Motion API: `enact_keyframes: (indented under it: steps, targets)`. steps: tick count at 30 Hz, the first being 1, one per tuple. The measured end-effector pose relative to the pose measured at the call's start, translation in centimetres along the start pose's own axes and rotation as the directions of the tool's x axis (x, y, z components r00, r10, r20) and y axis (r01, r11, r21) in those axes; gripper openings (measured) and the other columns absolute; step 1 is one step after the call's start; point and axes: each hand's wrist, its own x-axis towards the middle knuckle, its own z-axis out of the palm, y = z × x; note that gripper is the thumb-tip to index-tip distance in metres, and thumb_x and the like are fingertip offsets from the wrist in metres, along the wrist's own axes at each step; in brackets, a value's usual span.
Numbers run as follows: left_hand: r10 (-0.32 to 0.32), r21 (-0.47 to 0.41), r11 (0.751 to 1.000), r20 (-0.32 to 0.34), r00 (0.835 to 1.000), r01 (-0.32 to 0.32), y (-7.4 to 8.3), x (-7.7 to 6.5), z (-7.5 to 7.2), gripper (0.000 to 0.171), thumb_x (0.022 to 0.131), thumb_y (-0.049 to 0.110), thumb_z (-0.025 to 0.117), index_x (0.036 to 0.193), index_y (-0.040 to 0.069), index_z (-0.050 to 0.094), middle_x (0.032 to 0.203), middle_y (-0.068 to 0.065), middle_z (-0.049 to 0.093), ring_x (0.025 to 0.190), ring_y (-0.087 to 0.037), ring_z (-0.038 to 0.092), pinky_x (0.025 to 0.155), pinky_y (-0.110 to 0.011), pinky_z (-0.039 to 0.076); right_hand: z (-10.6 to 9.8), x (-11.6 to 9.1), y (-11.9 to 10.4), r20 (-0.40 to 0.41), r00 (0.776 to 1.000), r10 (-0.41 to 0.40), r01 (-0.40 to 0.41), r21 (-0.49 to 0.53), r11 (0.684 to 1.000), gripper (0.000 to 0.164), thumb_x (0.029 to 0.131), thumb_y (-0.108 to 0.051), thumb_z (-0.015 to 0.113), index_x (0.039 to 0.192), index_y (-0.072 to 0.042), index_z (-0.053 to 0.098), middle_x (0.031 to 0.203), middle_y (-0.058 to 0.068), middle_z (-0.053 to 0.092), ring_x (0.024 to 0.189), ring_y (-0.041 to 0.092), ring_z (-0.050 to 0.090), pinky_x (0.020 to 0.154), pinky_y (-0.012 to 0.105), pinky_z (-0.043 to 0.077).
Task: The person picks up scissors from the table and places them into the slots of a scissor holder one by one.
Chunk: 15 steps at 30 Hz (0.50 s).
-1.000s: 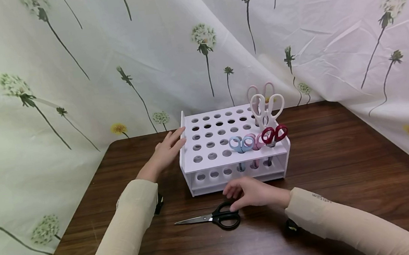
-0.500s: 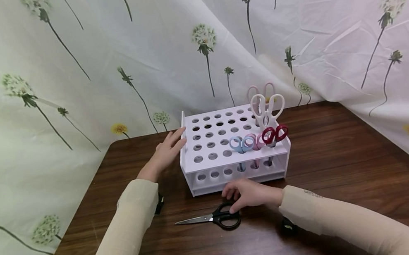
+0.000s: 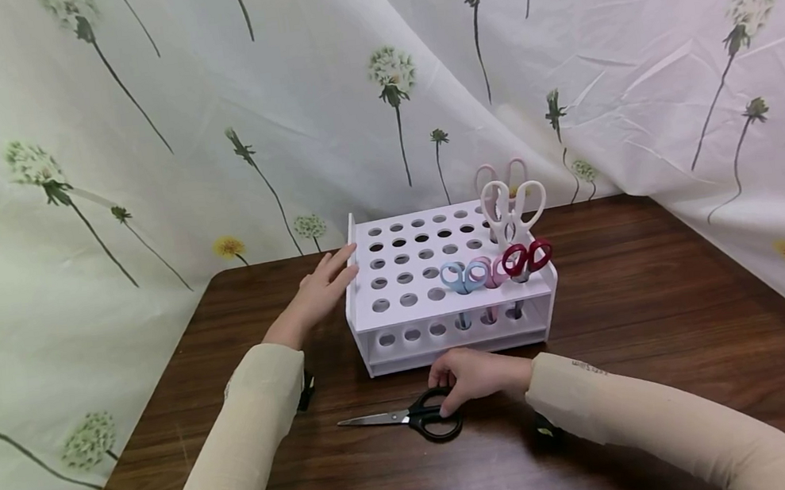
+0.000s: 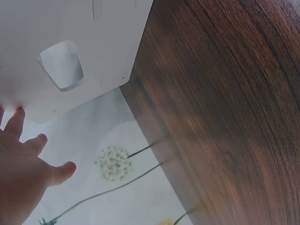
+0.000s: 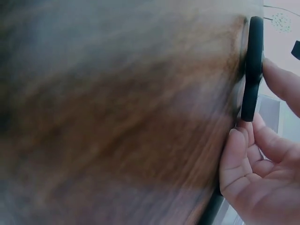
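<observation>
Black-handled scissors [image 3: 433, 415] lie flat on the table in front of the white rack [image 3: 400, 320], blades pointing left. My right hand [image 3: 474, 374] pinches their handle, thumb on top and curled fingers at the far loop. In the right wrist view the thumb touches the black handle [image 5: 253, 65] and the fingertips meet its lower end. My left hand [image 3: 315, 295] rests with extended fingers against the rack's left side panel. In the left wrist view those fingertips touch the white panel [image 4: 103, 51], near its cut-out.
Light blue scissors [image 3: 464, 277], pink scissors, red scissors [image 3: 526, 258], white scissors [image 3: 513, 212] and pale pink scissors [image 3: 486, 175] stand in holes on the rack's right side. A flowered curtain [image 3: 319, 93] hangs behind the brown table [image 3: 641, 291].
My right hand has shifted slightly left and its fingers have closed on the scissors handle. The blade tip has moved a little right. My left hand stays against the rack.
</observation>
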Motion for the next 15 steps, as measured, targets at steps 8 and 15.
enact_keyframes:
  steps: [8,15]
  targets:
    - [-0.028,0.001,1.0,0.008,1.0,0.028,-0.25,-0.04,0.17,0.057,0.096,0.053,0.031,0.148,0.03,0.022,0.151,-0.003,0.018,0.138,-0.023,0.001,0.104,-0.056,-0.003,0.15,-0.34,-0.23,0.033,0.999,0.042,-0.044,0.068,0.997,0.029,0.069,-0.006,0.079,0.087,-0.008,0.056,0.074,-0.001,0.058,0.068,0.01,0.051,0.063,0.025,0.041]
    - [-0.026,-0.003,1.0,0.004,1.0,0.026,-0.02,-0.09,0.02,0.057,0.096,0.052,0.031,0.148,0.029,0.022,0.151,-0.005,0.017,0.138,-0.025,0.001,0.103,-0.057,-0.003,-0.09,-0.66,-0.25,0.064,0.997,0.035,-0.046,0.192,0.98,0.028,0.072,0.005,0.071,0.094,-0.006,0.056,0.071,0.0,0.053,0.067,0.011,0.051,0.056,0.025,0.046]
